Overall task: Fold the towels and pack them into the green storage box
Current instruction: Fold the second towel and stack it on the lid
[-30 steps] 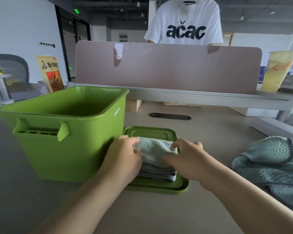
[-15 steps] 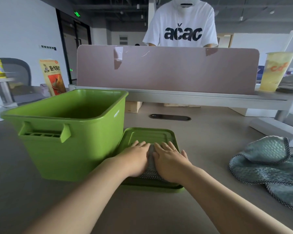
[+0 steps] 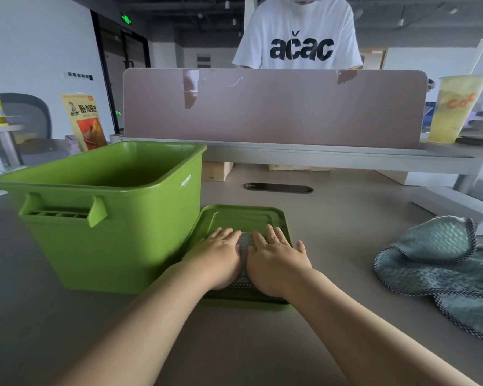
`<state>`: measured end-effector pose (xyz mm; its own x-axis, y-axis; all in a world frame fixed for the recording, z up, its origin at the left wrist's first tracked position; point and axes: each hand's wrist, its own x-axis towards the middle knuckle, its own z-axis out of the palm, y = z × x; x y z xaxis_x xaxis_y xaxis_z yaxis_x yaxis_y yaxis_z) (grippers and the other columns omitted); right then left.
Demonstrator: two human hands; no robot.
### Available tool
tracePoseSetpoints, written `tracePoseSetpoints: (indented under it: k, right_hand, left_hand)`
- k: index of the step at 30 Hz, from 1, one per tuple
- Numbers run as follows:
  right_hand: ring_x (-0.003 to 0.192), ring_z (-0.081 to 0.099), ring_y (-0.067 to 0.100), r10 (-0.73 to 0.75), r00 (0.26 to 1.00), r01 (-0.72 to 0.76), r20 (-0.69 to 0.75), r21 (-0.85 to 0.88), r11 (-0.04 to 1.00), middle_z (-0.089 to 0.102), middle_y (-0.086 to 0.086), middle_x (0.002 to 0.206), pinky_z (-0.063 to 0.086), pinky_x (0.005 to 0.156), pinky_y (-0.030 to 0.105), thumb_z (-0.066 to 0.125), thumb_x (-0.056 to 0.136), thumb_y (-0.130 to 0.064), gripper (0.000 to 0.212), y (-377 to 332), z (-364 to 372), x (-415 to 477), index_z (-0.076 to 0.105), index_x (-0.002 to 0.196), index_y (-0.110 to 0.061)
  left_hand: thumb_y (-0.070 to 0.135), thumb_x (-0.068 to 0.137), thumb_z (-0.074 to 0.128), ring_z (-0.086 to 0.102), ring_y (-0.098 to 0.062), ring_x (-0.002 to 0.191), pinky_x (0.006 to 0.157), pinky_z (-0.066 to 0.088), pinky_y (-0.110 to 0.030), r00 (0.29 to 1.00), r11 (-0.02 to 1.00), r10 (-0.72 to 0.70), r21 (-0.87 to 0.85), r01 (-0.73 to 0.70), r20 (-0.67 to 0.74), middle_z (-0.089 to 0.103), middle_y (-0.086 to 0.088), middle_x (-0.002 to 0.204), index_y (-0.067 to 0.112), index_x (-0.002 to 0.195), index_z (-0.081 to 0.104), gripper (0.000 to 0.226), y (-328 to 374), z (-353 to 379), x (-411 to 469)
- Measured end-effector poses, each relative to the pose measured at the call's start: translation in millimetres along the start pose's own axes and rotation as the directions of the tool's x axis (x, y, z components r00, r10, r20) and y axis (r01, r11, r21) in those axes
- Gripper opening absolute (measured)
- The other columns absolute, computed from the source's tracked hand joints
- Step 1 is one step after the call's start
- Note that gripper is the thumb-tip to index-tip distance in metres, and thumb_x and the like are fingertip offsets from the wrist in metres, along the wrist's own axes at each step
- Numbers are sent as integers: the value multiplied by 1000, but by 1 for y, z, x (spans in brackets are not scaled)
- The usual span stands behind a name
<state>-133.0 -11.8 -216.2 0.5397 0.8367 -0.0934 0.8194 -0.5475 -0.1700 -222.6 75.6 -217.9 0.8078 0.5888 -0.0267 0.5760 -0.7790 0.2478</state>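
The left hand [image 3: 221, 257] and right hand [image 3: 278, 260] lay flat on the folded towel [image 3: 244, 246]. Pressing evenly would set its creases.

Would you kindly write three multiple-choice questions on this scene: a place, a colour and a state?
1. Where does the folded towel lie?
A. on the green lid
B. in a drawer
C. on a chair
2. What colour is the loose towel at the right?
A. red
B. teal
C. white
3. How do the left hand and right hand lie?
A. clenched in fists
B. lifted clear
C. flat, pressing the folded towel

1 A, it shows between the hands on the lid; 2 B, teal pile, checked border; 3 C, fingers lie straight on it.
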Motion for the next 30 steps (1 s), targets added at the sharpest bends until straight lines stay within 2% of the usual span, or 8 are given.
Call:
tracePoseSetpoints:
  k: [10, 14, 16, 20, 23, 28, 30]
  right_hand:
    - [147, -16, 22, 69, 998, -68, 8, -71, 995, -17, 8, 160, -12, 112, 56, 8, 98, -36, 58, 0, 3, 3, -4, 152, -18]
    - [146, -18, 27, 6, 998, 5, 68, -153, 988, -17, 8, 160, -16, 109, 62, 8, 97, -34, 58, 8, 3, 9, 1, 152, -20]
    - [146, -18, 27, -23, 998, 32, 53, -179, 983, -15, 8, 161, -17, 108, 62, 6, 96, -36, 59, 11, 3, 7, 3, 152, -18]
    - [147, -18, 23, 13, 998, -23, -63, -155, 988, -8, 7, 162, -20, 110, 57, 5, 96, -43, 64, 11, 2, -3, -1, 152, -11]
    - [146, -18, 22, 71, 991, -83, -115, -108, 991, -2, 6, 162, -19, 113, 54, 6, 96, -45, 67, 8, 2, -9, 4, 152, -8]
    - [149, -6, 23, 114, 915, -75, -388, 117, 990, 17, 5, 160, -14, 115, 53, 19, 98, -35, 54, 35, -4, -22, 39, 143, -12]
    - [149, -1, 23, 172, 870, -100, -463, 176, 979, 22, 5, 159, -10, 116, 53, 27, 98, -29, 47, 65, -11, -28, 42, 140, -14]
  left_hand:
    - [33, 102, 12, -3, -17, 148, 120, 6, -40, 998, 998, -52, 41, 51, 38, -4, 0, 161, 19, 151, 3, 52, -7, 0, 2]
    - [33, 103, 10, -6, -16, 147, 120, 3, -37, 997, 999, -44, 30, 42, 68, -8, 0, 160, 19, 151, 0, 51, -10, -3, -2]
    - [33, 103, 10, -6, -16, 147, 120, 3, -37, 997, 999, -45, 32, 43, 66, -9, 0, 160, 19, 151, 0, 52, -10, -3, -4]
    - [33, 102, 10, -5, -16, 147, 120, 4, -36, 998, 998, -49, 42, 47, 40, -7, 0, 160, 18, 151, 1, 52, -9, 0, -6]
    - [33, 102, 11, -1, -15, 147, 120, 6, -36, 999, 998, -47, 34, 48, -14, -3, 1, 161, 18, 151, 6, 52, -8, 2, -8]
    - [31, 102, 17, 9, -16, 147, 119, 12, -34, 993, 999, -44, -7, 43, -108, 14, -2, 160, 16, 150, 20, 50, -1, -4, -18]
    - [26, 102, 21, 16, -18, 146, 117, 22, -37, 981, 998, -39, 32, 46, -190, 26, -4, 156, 14, 147, 29, 46, 4, -10, -23]
